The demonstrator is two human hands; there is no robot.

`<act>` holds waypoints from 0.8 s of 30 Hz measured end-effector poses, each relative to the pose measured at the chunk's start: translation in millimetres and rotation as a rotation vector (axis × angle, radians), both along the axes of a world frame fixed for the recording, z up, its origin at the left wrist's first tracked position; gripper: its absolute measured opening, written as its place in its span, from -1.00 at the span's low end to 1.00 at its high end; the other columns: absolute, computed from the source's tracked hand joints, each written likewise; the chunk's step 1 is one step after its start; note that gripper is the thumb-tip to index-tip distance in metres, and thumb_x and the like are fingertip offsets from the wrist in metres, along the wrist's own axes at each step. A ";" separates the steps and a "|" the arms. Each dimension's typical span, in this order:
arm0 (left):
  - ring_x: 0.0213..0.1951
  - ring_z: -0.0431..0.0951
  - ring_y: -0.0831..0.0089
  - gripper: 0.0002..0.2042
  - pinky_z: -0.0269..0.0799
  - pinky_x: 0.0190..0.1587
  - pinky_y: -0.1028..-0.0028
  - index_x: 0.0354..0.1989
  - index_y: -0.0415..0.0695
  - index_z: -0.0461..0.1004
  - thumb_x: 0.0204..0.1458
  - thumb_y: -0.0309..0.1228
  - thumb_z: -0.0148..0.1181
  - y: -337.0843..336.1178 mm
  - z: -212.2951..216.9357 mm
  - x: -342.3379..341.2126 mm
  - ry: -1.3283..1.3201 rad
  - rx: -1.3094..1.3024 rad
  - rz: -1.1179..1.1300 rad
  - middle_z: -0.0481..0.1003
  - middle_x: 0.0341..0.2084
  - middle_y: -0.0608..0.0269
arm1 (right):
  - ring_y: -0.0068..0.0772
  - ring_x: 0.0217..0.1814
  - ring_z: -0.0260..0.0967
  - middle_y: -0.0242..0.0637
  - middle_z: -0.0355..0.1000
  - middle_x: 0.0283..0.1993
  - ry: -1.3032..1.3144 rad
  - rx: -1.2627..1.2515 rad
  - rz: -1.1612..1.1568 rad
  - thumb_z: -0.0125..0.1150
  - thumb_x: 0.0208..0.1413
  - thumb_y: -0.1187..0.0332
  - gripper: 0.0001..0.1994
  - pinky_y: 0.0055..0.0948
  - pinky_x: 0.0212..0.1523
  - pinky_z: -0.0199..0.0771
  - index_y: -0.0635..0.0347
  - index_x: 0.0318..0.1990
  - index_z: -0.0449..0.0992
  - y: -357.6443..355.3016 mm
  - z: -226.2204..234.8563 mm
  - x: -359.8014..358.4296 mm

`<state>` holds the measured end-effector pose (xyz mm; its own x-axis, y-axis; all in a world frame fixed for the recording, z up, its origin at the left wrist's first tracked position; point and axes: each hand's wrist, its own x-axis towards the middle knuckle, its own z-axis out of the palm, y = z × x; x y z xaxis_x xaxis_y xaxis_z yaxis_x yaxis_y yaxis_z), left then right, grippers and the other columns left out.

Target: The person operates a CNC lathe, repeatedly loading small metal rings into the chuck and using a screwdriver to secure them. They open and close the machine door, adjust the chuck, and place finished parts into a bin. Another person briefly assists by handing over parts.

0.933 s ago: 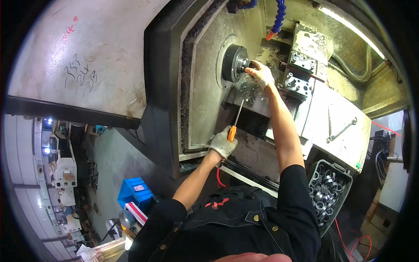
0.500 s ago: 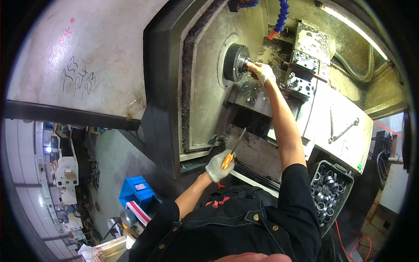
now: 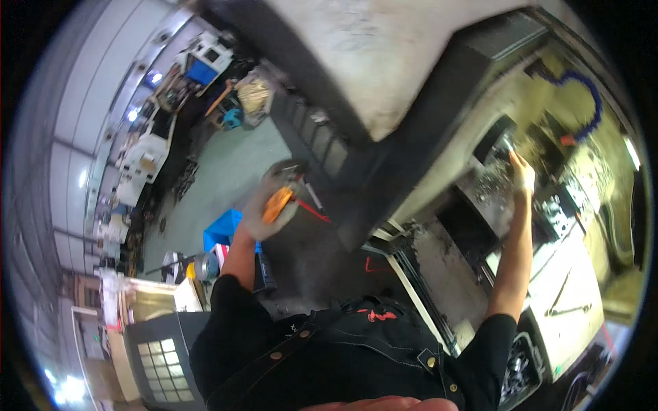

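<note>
My left hand (image 3: 259,211), in a pale work glove and smeared by motion, is closed around the orange handle (image 3: 278,204) of a thin-shafted hand tool. It is held out over the floor, left of the lathe; the tool's exact kind is not clear. Inside the lathe, my right hand (image 3: 522,175), also gloved with its fingertips bare, reaches to the dark round chuck (image 3: 492,139). Its fingers pinch a small shiny metal part (image 3: 508,143) at the chuck's face. The fingers partly hide that part.
A blue segmented coolant hose (image 3: 598,109) bends above the chuck. Wrenches (image 3: 567,310) lie on a pale surface at the right, above a bin (image 3: 539,358) of metal rings. The machine's dark door edge (image 3: 404,161) stands between my hands. A blue crate (image 3: 221,231) sits at the left.
My view has swung left, so the lathe appears further right. My left hand has moved away from the machine, leftward, with the orange-handled tool. My right hand stays at the chuck.
</note>
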<state>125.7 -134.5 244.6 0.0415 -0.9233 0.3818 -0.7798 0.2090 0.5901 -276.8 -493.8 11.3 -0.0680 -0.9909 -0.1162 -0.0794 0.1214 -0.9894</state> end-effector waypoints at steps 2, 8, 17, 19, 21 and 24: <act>0.14 0.18 0.00 -0.75 0.17 0.08 0.22 -0.36 -0.23 0.39 -0.33 -0.55 0.09 -35.4 36.7 -8.1 -0.394 -0.003 -0.112 0.26 0.02 -0.08 | -0.55 -0.31 0.31 -0.36 0.45 -0.20 -0.187 -0.235 0.000 0.24 -0.07 0.25 -0.55 -0.61 -0.27 0.29 0.25 0.00 0.41 -6.6 -23.4 3.2; 0.06 0.24 -0.07 -0.67 0.20 0.04 0.20 -0.35 -0.23 0.41 -0.42 -0.45 0.13 -81.3 24.0 -13.8 -0.434 -0.132 0.019 0.24 0.00 -0.13 | -0.55 -0.32 0.33 -0.29 0.44 -0.19 -0.216 0.270 -0.013 0.26 -0.10 0.14 -0.51 -0.61 -0.28 0.32 0.22 -0.02 0.44 -33.8 -29.7 -17.1; -0.02 0.26 -0.09 -0.40 0.15 0.04 0.14 0.02 -0.19 0.24 -0.38 -0.49 0.15 -79.4 -23.1 14.2 -0.461 -0.144 0.087 0.26 -0.06 -0.11 | -0.33 -0.05 0.38 -0.22 0.43 -0.06 0.327 -0.049 0.030 0.09 -0.13 -0.15 -0.43 -0.46 -0.02 0.27 0.04 -0.05 0.46 7.7 5.4 -1.8; -0.04 0.27 -0.11 -0.50 0.18 0.00 0.11 -0.09 -0.22 0.33 -0.38 -0.52 0.12 -93.8 -19.3 -0.8 -0.440 -0.325 -0.013 0.27 -0.10 -0.17 | -0.42 -0.15 0.37 -0.27 0.45 -0.13 0.270 -0.073 0.003 0.14 -0.09 -0.04 -0.51 -0.50 -0.13 0.32 0.07 -0.07 0.48 -1.2 -12.6 -15.6; -0.07 0.29 -0.11 -0.54 0.21 -0.05 0.13 -0.13 -0.21 0.35 -0.37 -0.52 0.10 -95.2 -5.6 -14.1 -0.541 -0.345 0.000 0.28 -0.12 -0.18 | -0.61 -0.32 0.33 -0.39 0.48 -0.27 0.263 -0.121 -0.028 0.21 -0.05 0.10 -0.61 -0.58 -0.29 0.34 0.11 -0.10 0.50 -4.1 -20.9 -14.6; -0.15 0.33 -0.12 -0.57 0.29 -0.15 0.19 -0.17 -0.19 0.36 -0.37 -0.52 0.09 -85.6 -3.7 -6.8 -0.508 -0.329 0.045 0.31 -0.16 -0.16 | -0.64 -0.43 0.25 -0.45 0.44 -0.37 0.155 0.026 0.014 0.22 -0.05 0.10 -0.62 -0.58 -0.39 0.30 0.12 -0.11 0.51 -1.6 -4.5 -0.8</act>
<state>119.0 -220.1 240.9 -0.1844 -0.7547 0.6296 -0.9594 0.2773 0.0513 -277.6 -495.4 6.8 -0.0737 -0.9886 -0.1310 -0.2328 0.1447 -0.9617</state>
